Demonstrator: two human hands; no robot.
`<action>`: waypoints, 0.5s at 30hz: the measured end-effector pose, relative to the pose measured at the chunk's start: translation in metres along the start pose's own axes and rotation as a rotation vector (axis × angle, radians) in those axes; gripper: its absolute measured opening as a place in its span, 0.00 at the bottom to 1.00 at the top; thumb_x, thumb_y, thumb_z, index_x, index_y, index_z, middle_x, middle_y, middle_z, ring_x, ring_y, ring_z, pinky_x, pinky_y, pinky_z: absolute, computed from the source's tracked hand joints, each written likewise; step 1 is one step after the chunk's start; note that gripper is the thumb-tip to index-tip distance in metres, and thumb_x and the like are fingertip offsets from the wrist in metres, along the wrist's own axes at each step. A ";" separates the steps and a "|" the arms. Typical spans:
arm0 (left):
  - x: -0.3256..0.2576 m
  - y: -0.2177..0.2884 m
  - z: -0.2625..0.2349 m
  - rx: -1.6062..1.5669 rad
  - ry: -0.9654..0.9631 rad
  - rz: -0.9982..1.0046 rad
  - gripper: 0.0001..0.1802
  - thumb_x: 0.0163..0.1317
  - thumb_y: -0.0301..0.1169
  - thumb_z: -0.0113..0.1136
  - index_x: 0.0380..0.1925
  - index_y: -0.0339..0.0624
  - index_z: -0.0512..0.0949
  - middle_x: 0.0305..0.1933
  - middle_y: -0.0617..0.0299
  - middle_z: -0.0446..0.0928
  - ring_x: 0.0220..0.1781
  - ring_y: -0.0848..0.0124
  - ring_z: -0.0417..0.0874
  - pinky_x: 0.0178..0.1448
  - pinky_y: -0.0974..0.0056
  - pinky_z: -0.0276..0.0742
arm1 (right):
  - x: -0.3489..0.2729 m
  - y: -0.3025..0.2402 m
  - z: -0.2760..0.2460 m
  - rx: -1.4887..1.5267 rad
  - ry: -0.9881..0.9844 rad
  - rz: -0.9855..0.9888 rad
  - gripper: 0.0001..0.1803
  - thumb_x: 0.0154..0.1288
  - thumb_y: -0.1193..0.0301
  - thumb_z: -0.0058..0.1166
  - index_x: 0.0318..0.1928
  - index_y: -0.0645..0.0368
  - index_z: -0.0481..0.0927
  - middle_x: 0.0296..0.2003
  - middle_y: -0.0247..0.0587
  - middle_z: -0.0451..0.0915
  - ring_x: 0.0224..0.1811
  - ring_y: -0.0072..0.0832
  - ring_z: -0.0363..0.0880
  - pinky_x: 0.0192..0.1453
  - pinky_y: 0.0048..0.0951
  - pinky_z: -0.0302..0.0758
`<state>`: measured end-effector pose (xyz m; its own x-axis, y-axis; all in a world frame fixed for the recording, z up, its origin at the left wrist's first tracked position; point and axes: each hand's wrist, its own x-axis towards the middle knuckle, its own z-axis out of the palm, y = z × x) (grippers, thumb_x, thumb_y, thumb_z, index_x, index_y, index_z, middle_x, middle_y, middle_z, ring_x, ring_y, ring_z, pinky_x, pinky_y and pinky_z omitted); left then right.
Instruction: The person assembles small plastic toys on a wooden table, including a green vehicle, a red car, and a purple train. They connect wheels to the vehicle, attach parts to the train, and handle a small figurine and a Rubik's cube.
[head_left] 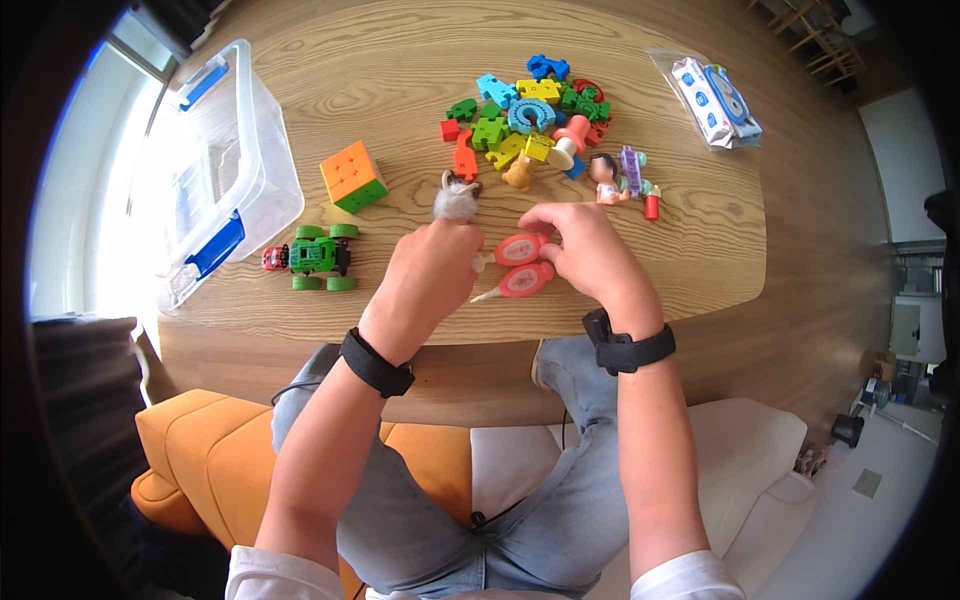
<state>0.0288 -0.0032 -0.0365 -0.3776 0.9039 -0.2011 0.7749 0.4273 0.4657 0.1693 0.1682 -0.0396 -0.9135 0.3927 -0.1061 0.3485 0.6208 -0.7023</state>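
Note:
Two red oval pieces (523, 280) with pale narrow ends lie side by side between my hands, near the table's front edge. My right hand (595, 255) curls around their right ends, its thumb and fingers at the red parts. Closed with the knuckles up, my left hand (425, 280) sits beside the upper piece's pale end; its fingertips are hidden, so what it grips does not show. Just beyond those knuckles is a small fluffy grey toy animal (456, 200), its lower part covered by the hand.
Bright puzzle blocks (490, 132) are heaped mid-table, with a small tan figure (519, 172) and a doll (604, 180) nearby. On the left are a puzzle cube (352, 175), a green toy truck (316, 256) and a clear bin (285, 190). Packaged wipes (715, 103) lie at the far right.

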 end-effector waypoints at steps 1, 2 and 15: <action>0.000 0.000 0.001 -0.001 -0.002 -0.002 0.12 0.55 0.26 0.72 0.40 0.37 0.87 0.39 0.48 0.87 0.45 0.46 0.88 0.49 0.48 0.84 | 0.000 0.000 0.000 0.009 -0.011 0.012 0.19 0.58 0.87 0.69 0.51 0.65 0.87 0.42 0.52 0.90 0.45 0.41 0.91 0.51 0.38 0.86; -0.001 0.000 0.001 0.002 0.001 0.003 0.12 0.55 0.25 0.72 0.40 0.37 0.86 0.39 0.48 0.87 0.45 0.46 0.88 0.49 0.48 0.84 | 0.000 0.000 0.000 0.017 -0.023 0.024 0.18 0.58 0.87 0.69 0.50 0.65 0.87 0.42 0.53 0.90 0.45 0.41 0.91 0.51 0.38 0.86; -0.003 -0.001 -0.003 -0.059 -0.001 0.028 0.13 0.57 0.19 0.67 0.44 0.36 0.86 0.41 0.45 0.87 0.48 0.44 0.87 0.51 0.48 0.83 | -0.001 0.008 -0.001 0.002 -0.047 0.020 0.16 0.58 0.85 0.68 0.48 0.65 0.88 0.40 0.52 0.89 0.43 0.40 0.90 0.50 0.38 0.86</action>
<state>0.0276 -0.0068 -0.0333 -0.3557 0.9155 -0.1880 0.7537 0.4000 0.5215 0.1734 0.1735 -0.0442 -0.9153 0.3725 -0.1536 0.3665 0.6114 -0.7013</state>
